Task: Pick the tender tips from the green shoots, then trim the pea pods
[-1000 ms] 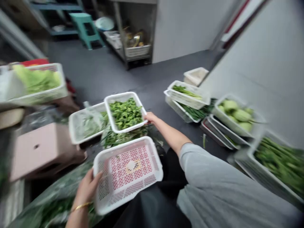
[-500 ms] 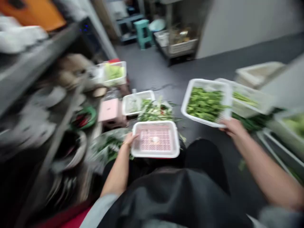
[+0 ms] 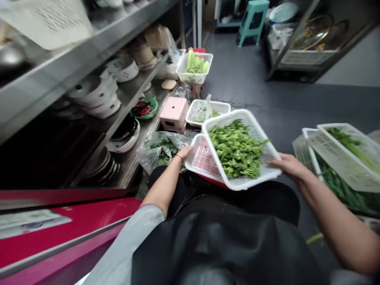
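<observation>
My left hand (image 3: 184, 153) grips the left rim of a white plastic basket (image 3: 199, 155), whose holed bottom shows pink. Cut green leafy stalks (image 3: 237, 148) lie in a second white basket (image 3: 268, 174), and my right hand (image 3: 286, 166) is closed on its right edge. This second basket is tilted and overlaps the right part of the first one, hiding it. Something red shows under the left basket. Close beside my left hand, a clear plastic bag (image 3: 148, 152) holds dark green leaves.
Steel shelves (image 3: 130, 105) with stacked pots run along the left. Ahead are a pink stool (image 3: 175, 109), a white basket with a bag (image 3: 219, 107) and a basket of pale green vegetables (image 3: 193, 77). White baskets of greens (image 3: 341, 158) stand at right. A teal stool (image 3: 252, 21) is farther off.
My right hand has brought the basket of greens leftward, over the right part of the basket in my left hand. The view has turned toward the left shelves.
</observation>
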`<state>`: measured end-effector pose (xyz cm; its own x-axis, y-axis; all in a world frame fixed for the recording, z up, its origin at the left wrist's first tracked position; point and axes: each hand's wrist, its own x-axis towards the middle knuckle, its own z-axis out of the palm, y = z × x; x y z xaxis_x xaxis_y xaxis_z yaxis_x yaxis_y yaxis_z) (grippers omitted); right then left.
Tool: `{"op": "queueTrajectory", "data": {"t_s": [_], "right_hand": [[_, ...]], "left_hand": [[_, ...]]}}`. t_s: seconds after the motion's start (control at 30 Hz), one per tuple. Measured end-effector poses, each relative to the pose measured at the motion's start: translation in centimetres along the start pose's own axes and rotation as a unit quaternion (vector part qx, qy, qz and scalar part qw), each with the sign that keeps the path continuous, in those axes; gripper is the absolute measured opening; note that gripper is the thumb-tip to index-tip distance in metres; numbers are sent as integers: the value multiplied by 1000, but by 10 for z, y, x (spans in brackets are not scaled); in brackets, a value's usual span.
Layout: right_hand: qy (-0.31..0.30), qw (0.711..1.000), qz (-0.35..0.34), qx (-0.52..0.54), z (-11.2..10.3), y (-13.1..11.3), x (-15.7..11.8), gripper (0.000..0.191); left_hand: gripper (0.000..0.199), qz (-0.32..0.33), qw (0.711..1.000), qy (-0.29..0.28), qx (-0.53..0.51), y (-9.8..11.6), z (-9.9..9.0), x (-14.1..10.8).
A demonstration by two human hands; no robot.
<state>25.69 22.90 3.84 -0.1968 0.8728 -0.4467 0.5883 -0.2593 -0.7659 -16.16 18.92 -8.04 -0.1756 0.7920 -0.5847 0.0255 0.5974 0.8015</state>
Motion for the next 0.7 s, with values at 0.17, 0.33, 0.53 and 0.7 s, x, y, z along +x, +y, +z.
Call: {"op": "queueTrajectory", "data": {"t_s": [0.17, 0.33, 0.53, 0.7], "right_hand": [[-133, 985, -17, -110, 26, -38, 56, 50], [-180, 956, -15, -231, 42, -60, 107, 35], [9, 938, -106, -331, 52, -34, 104, 40], [248, 946, -111, -175, 57, 12, 48, 51]], "left_hand": [[84, -5, 996, -12, -89, 3, -14, 8], [80, -1, 997, -56, -60, 4, -20, 4], [42, 72, 993, 0, 95, -8, -11, 8], [35, 54, 991, 26, 118, -15, -1, 14]]}}
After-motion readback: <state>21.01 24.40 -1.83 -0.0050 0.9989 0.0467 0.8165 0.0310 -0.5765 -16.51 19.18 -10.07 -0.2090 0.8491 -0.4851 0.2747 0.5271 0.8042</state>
